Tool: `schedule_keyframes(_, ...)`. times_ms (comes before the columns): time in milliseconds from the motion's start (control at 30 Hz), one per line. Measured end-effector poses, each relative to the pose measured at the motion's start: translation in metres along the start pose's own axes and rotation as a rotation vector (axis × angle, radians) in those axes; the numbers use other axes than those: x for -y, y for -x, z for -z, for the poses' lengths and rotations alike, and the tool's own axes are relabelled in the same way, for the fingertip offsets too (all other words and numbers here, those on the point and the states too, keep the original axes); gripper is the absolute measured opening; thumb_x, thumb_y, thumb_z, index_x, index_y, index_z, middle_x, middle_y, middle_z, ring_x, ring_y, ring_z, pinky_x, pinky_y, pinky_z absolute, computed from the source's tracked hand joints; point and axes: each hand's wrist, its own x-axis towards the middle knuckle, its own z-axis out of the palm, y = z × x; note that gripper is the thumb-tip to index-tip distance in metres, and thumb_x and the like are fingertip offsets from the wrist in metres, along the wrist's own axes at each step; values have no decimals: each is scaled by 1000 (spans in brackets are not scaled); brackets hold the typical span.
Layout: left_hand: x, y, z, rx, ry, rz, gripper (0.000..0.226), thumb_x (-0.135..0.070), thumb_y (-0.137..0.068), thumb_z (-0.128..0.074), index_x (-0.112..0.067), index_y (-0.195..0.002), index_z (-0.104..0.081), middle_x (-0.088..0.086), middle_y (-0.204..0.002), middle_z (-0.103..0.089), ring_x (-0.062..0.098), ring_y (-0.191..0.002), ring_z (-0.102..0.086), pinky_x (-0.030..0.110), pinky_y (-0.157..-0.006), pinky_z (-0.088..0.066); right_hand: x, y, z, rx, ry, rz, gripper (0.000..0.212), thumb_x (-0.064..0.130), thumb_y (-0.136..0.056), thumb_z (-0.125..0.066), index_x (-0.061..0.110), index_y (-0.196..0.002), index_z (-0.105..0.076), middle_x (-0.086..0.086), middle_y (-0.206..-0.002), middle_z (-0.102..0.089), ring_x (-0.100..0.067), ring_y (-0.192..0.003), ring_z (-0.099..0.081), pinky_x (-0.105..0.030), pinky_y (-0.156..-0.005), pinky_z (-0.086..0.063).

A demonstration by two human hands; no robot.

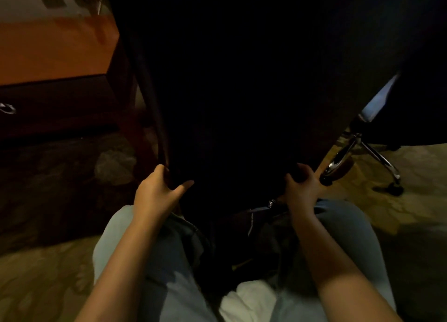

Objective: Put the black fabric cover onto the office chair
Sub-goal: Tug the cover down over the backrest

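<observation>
Level grip: left hand and right hand, fingers clamped on the hem of the black fabric cover, one either side; the office chair rises lengthwise straight above them.

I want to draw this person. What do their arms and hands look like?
Both arms are bare as far as the picture shows: no sleeves, no gloves. The left hand and right hand show no rings or watch that I can make out, though the light is dim.
</observation>
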Motion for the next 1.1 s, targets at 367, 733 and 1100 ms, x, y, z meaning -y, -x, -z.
schedule_keyframes(367, -17, 8, -7, -36, -94, -32, 44, -44, -83, -71, -8, -104, -55, 5, -86, -63, 29, -85, -62, 35, -64, -43, 3, 28, -50, 127, -59, -51, 35, 2, -90, -60, 12, -123, -56, 6, -109, -61, -9, -102, -61, -22, -86, -51)
schedule_keyframes(733, -11, 14, -4, -17, -83, -67, 30, -44, -88, -63, -19, -90, -47, -6, -75, -54, 19, -71, -55, 31, -53, -32, 5, 35, -51, 279, 77, 113, 25, 2, -85, -67, 10, -108, -65, -1, -101, -67, -12, -96, -65, -22, -81, -55)
schedule_keyframes(1100, -10, 14, -4, -9, -63, -78, 30, -44, -88, -63, -17, -88, -49, -5, -72, -53, 13, -64, -49, 24, -51, -30, 27, 24, -32, 31, -123, 26, 27, 2, -91, -59, 24, -107, -57, 14, -100, -59, -13, -105, -60, -19, -85, -49)
